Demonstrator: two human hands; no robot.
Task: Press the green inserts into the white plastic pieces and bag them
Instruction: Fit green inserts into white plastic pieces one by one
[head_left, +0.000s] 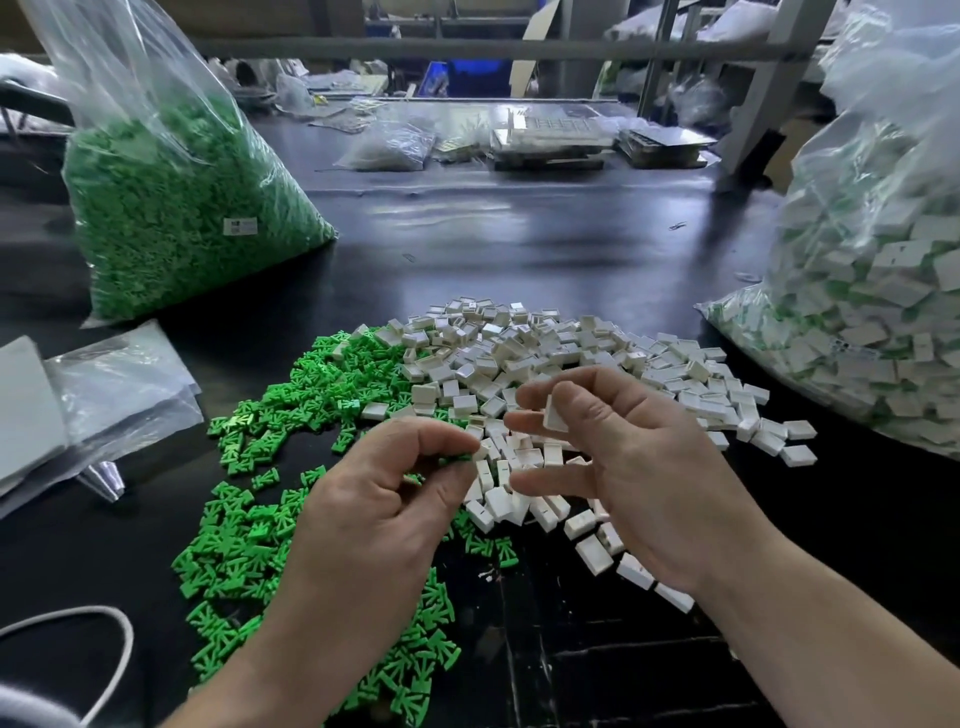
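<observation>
A heap of loose green inserts (270, 519) covers the black table at lower left, and a heap of white plastic pieces (545, 353) lies beside it to the right. My left hand (374, 509) pinches a green insert (460, 457) between thumb and fingertips. Just to its right, my right hand (618, 457) holds one white piece (555, 415) between thumb and fingers. The two hands are close together above the piles, the insert a little apart from the white piece.
A large clear bag of green inserts (171, 197) stands at the back left. At the right sits a big clear bag of white pieces with green inside (883, 312). Flat empty plastic bags (104, 395) lie at left, a white cord (104, 654) at bottom left, clutter at the far edge.
</observation>
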